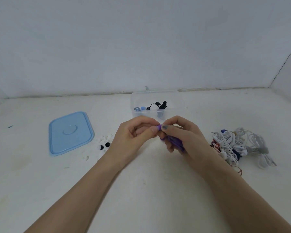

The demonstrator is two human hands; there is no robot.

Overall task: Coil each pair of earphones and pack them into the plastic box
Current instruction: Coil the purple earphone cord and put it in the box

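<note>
**Purple pair in hand, and the coil is at risk of slipping**

We are holding both hands together just near of the clear plastic box (155, 105). Our left hand (133, 137) is pinching the small purple cylindrical tip of the purple earphones (174, 142) between thumb and forefinger, while our right hand (183, 137) is curling round the bunched purple cable and meeting the left at that tip.

What we are worrying about: the bundle is gathered loosely under the right fingers, so if either pinch eases, the loops are likely to spring apart and we would be coiling again. The tip looks as if it could be a soft ear cushion — pulling on it may well pop it off. And the open box is sitting right behind our knuckles, so a careless reach could be nudging it away.

Counting: one box, holding what we judge to be two pairs already, one black (160, 105) and one pale blue (140, 108). One light blue rectangular plastic lid (70, 133) is lying flat at the left. Two black-and-white loose ear tips (104, 146) are lying beside it, with several white ones scattered round — too faint to count. At the right, one tangled heap of mostly white earphones (238, 145); we cannot tell how many pairs.
</note>
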